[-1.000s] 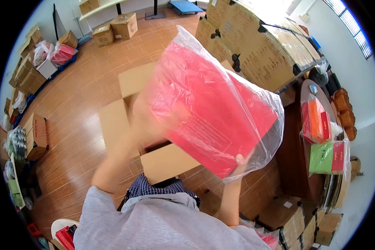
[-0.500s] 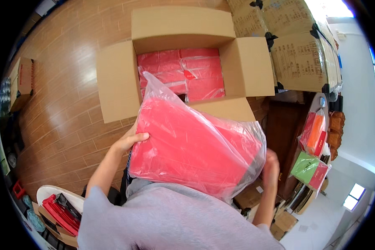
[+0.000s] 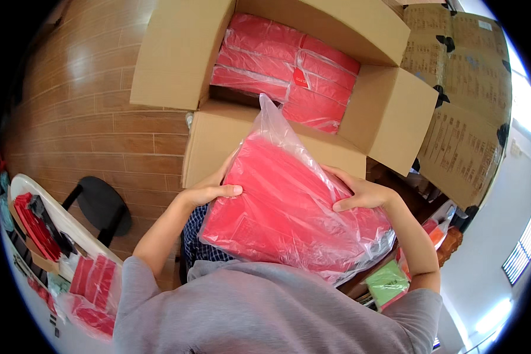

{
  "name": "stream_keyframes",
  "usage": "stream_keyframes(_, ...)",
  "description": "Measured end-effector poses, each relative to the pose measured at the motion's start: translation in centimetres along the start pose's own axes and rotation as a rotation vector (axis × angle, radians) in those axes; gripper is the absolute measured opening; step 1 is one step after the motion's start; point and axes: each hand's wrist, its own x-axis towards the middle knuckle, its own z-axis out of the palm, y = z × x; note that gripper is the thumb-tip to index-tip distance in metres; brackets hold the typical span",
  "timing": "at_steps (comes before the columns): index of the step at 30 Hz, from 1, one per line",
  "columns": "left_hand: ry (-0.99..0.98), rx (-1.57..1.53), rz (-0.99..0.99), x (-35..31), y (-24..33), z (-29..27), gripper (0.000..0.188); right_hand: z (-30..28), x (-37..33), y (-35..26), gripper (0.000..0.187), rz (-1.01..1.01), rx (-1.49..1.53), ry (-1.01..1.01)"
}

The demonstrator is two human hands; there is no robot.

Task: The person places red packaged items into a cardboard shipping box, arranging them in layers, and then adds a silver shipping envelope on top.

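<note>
A wide red package in a loose clear plastic bag [image 3: 277,206] is held up in front of my chest. My left hand [image 3: 215,187] grips its left edge, thumb on top and the fingers hidden beneath. On the right side my right hand [image 3: 360,192] holds the bag, thumb pressed on the plastic and fingers along the far edge. The loose end of the bag points up toward an open cardboard box [image 3: 386,100]. Inside that box lie several plastic-wrapped red packs [image 3: 259,50] in two columns, with a dark gap at the near left.
Large taped cartons [image 3: 454,153] are stacked at the right. A round black stool [image 3: 104,206] stands on the wood floor at left. Near it, a white table [image 3: 71,233] bears red goods, with wrapped red packs [image 3: 94,283] close by. A green packet [image 3: 388,283] lies by my right elbow.
My right hand has come from beside the bag's right end to grip its upper right part. The view has shifted, and the box now appears higher and turned.
</note>
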Motion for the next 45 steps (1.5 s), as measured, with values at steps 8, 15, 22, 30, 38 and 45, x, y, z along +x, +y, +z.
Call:
stream_keyframes(8, 0.589, 0.009, 0.214, 4.6, -4.4, -3.3, 0.089, -6.0, -1.1, -2.8, 0.094, -0.122, -0.354, 0.35)
stream_keyframes(15, 1.449, 0.72, 0.008, 10.1, -10.2, -12.5, 0.082, -11.1, 9.9, -5.4, 0.092, -0.338, -0.847, 0.725)
stream_keyframes(22, 1.308, 0.742, -0.217, 13.7, -10.9, -14.4, 0.059, -11.9, 24.2, 4.6, 0.089, -0.479, -0.941, 0.676)
stream_keyframes(30, 1.401, 0.867, -0.032, 15.6, -11.7, -13.8, 0.056, -11.5, 32.8, 14.4, 0.087, -0.528, -0.888, 0.675)
stream_keyframes(38, 1.407, 0.915, -0.067, 16.5, -11.3, -13.0, 0.051, -12.3, 39.9, 18.5, 0.094, -0.312, -1.059, 0.555)
stream_keyframes(45, 1.42, 0.992, 0.011, 16.5, -11.8, -13.3, 0.05, -11.1, 49.0, 19.9, 0.063, 0.083, -1.293, 0.388)
